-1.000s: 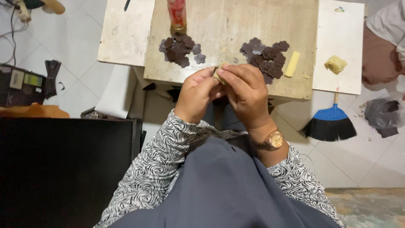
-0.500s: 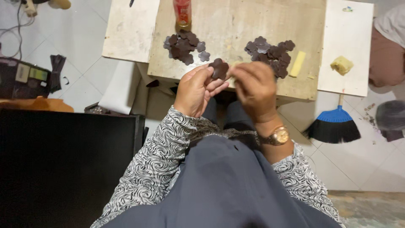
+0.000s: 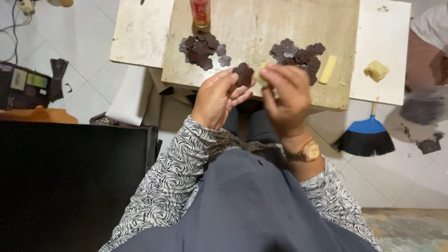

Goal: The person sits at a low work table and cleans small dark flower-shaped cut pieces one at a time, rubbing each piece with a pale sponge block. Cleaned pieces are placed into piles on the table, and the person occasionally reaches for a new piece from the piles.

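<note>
My left hand (image 3: pixel 216 97) pinches a dark brown flower-shaped cutout (image 3: pixel 243 74) between thumb and fingers, above the near edge of a wooden board (image 3: pixel 261 28). My right hand (image 3: pixel 287 95) is beside it, fingers closed on a small pale yellow piece (image 3: pixel 260 74) close to the cutout. Two heaps of the same brown flower cutouts lie on the board: one on the left (image 3: pixel 202 48) and one on the right (image 3: pixel 297 53). A gold watch (image 3: pixel 306 151) is on my right wrist.
A red bottle (image 3: pixel 200 12) stands at the board's far edge. A yellow stick (image 3: pixel 327 69) lies right of the right heap, a yellow lump (image 3: pixel 376 70) on the white panel. A blue broom (image 3: pixel 365 136) lies on the tiled floor; a black surface (image 3: pixel 60 177) fills the left.
My hands have drawn apart. The left now holds the brown flower cutout up in plain sight, while the right has shifted right with the yellow piece.
</note>
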The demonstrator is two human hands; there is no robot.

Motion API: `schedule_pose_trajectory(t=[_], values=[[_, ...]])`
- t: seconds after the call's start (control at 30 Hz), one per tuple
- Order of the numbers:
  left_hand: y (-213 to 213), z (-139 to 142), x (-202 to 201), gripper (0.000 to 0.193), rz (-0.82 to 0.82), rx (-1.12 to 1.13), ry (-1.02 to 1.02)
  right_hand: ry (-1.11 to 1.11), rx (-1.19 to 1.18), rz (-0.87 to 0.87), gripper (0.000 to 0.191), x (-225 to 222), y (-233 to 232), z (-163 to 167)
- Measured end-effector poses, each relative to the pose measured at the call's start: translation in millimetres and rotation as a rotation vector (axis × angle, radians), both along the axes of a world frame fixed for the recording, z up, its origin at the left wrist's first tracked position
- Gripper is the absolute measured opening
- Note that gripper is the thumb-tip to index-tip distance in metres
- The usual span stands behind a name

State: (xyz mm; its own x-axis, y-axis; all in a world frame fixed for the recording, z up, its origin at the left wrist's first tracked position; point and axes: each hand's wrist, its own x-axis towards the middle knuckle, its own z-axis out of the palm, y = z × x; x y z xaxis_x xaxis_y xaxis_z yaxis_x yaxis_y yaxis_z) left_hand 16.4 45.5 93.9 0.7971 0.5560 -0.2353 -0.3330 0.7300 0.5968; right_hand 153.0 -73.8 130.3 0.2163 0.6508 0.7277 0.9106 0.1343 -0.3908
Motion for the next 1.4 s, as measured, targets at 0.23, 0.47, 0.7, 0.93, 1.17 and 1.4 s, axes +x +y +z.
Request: schedule_pose_trajectory(t=[0.23,0.47,0.7,0.93,1.17,1.4], values=[[-6.8,-11.5,1.9,0.034,-0.054,0.182,-0.075,0.038,-0.106,0.091,0.031,-8.2,10.9,-3.2],[-7.2,-26.5,8.4,0.03,-0.07,0.238,-0.015,-0.054,-0.047,0.023,0.028,-1.6,6.2,5.9],[-9.6,-27.4,4.7,0.03,-0.081,0.372,0.065,0.073,-0.092,0.004,0.028,10.9,8.6,-1.4],[-9.4,-9.1,7.8,0.035,0.032,0.517,0.129,0.447,-0.114,0.18,0.031,17.8,-3.4,-12.0],[-6.1,-1.2,0.4,0.06,0.02,0.476,0.008,0.382,-0.144,0.106,0.029,15.0,2.5,-12.9],[-3.9,-10.7,5.2,0.049,-0.037,0.29,-0.096,0.344,-0.074,0.029,0.032,6.1,0.9,-8.0]])
